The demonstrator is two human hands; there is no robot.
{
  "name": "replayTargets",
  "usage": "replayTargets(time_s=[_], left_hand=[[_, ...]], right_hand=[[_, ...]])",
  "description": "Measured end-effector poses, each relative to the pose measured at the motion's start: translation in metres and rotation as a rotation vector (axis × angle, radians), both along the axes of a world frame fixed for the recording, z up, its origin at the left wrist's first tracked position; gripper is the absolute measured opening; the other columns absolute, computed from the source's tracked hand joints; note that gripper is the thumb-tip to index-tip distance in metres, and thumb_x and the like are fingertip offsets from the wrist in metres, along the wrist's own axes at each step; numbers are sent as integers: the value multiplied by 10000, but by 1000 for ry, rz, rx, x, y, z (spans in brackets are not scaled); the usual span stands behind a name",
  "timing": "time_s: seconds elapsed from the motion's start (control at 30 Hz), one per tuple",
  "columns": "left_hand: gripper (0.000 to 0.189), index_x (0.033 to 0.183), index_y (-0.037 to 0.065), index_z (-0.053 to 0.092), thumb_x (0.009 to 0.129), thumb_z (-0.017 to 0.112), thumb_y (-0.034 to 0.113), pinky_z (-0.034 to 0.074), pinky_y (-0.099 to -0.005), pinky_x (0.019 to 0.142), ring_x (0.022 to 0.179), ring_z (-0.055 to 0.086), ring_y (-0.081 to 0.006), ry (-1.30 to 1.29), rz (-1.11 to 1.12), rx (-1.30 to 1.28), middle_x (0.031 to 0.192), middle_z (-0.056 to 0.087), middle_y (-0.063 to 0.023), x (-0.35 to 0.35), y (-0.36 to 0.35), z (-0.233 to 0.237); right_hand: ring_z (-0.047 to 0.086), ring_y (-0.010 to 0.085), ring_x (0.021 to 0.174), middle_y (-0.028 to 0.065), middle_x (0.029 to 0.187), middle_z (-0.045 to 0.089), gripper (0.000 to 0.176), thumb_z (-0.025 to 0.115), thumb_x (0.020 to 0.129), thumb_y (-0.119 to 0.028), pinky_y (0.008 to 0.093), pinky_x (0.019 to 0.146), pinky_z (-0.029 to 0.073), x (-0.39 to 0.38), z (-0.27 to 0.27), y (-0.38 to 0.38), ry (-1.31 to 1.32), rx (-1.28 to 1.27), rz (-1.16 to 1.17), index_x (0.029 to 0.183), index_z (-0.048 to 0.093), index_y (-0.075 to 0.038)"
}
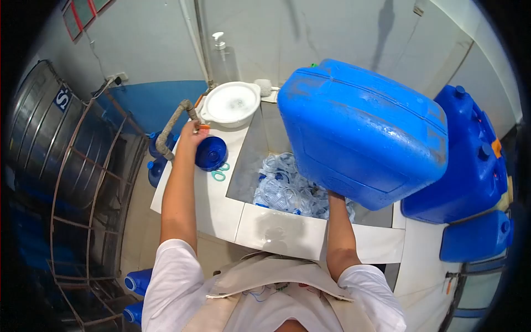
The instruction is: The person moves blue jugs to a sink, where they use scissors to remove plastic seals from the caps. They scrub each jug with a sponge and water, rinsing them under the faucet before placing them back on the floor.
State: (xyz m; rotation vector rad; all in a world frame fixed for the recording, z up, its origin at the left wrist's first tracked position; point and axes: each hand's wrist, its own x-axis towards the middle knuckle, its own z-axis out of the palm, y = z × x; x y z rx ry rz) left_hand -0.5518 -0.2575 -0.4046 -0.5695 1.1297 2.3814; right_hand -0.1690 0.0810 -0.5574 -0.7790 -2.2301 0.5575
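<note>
The large blue jerrycan (362, 133) hangs tilted over the sink (250, 157), right of centre in the frame, its broad scuffed side toward us. Our right hand (336, 197) is under its lower edge, mostly hidden, so we cannot tell how that grip closes. The plastic looks stiff and hard to break; the wet sheen suggests it may slip, and its bulk would make it awkward one-handed even if nearly empty — how full it is, we cannot see. A palm under the base edge, plus a second hold at the handle, out of sight here, seems surest.

Left of the sink, our left hand (193, 133) is at the orange tap handle (204, 126) by the curved pipe (164, 138); its fingers look curled, but whether that grip pinches, we cannot tell.

Below the jerrycan lies a heap of clear plastic (276, 191). On the white tiled desk (213, 207) at left sit a blue bowl (211, 159), teal scissors (219, 174) and a white basin (231, 122). More blue jerrycans (453, 171) stand at right; a steel tank (50, 138) fills the far left.
</note>
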Motion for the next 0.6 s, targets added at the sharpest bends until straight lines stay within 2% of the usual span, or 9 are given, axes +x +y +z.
replayTargets(time_s=[0.03, 0.13, 0.17, 0.23, 0.3, 0.33, 0.5, 0.57, 0.6], left_hand=[[88, 859, 4, 474, 834, 524, 72, 532, -369, 719, 785, 540, -241, -45, 16, 141, 780, 486, -116, -16, -9, -2], [35, 811, 6, 493, 837, 503, 28, 524, -332, 727, 775, 521, -209, -58, 95, 269, 785, 482, -94, -59, -19, -3], [43, 798, 9, 497, 841, 494, 18, 520, -316, 724, 759, 514, -194, -95, 117, 316, 779, 479, -87, -72, -20, -8], [81, 770, 28, 497, 849, 501, 49, 508, -292, 700, 715, 503, -173, -134, 216, 266, 745, 476, -71, -49, -4, 14], [95, 771, 55, 516, 860, 505, 87, 497, -286, 683, 706, 502, -165, -49, 263, 230, 732, 485, -49, -40, -3, 12], [86, 797, 78, 540, 867, 510, 119, 489, -296, 676, 692, 498, -165, 53, 240, 168, 742, 505, -33, -36, -2, 7], [86, 835, 100, 557, 883, 502, 146, 479, -312, 683, 682, 486, -163, 67, 213, 81, 776, 528, -28, -21, -2, 17], [87, 845, 99, 559, 893, 520, 160, 486, -335, 749, 751, 519, -171, 179, 135, -85, 817, 547, -24, -12, -2, 21], [120, 902, 90, 578, 885, 510, 188, 460, -293, 635, 665, 485, -158, 269, 94, -128, 793, 524, -19, -7, -3, 19]], right_hand=[[389, 295, 1222, 162, 1346, 406, 533, 441, 932, -377, 407, 1030, 317, 0, 1, 4, -1, 1, -18, 1344, 358, -49], [400, 298, 1209, 167, 1331, 419, 518, 455, 926, -373, 416, 1022, 327, 7, -11, 12, 27, 20, 41, 1321, 386, -45], [407, 302, 1203, 169, 1324, 426, 516, 462, 921, -373, 421, 1019, 329, 8, -13, 15, 126, -59, 72, 1314, 396, -45], [419, 310, 1192, 172, 1310, 441, 512, 475, 911, -372, 430, 1013, 335, 3, -15, 18, 334, -218, 147, 1300, 416, -45], [431, 317, 1181, 175, 1295, 456, 508, 489, 900, -371, 440, 1007, 341, 0, -17, 12, 537, -391, 233, 1286, 436, -45], [431, 317, 1181, 175, 1295, 456, 508, 489, 900, -371, 440, 1007, 341, 0, -15, 8, 536, -395, 238, 1286, 436, -45], [430, 319, 1186, 177, 1294, 458, 505, 493, 894, -366, 436, 1009, 340, 6, 14, 5, -104, 488, -135, 1283, 443, -48], [432, 320, 1186, 178, 1294, 459, 502, 493, 895, -362, 434, 1007, 343, 8, 11, 9, -146, 539, -152, 1283, 445, -48], [433, 321, 1186, 178, 1293, 460, 499, 493, 895, -358, 432, 1005, 346, 9, 4, 13, -190, 587, -173, 1283, 446, -47]])
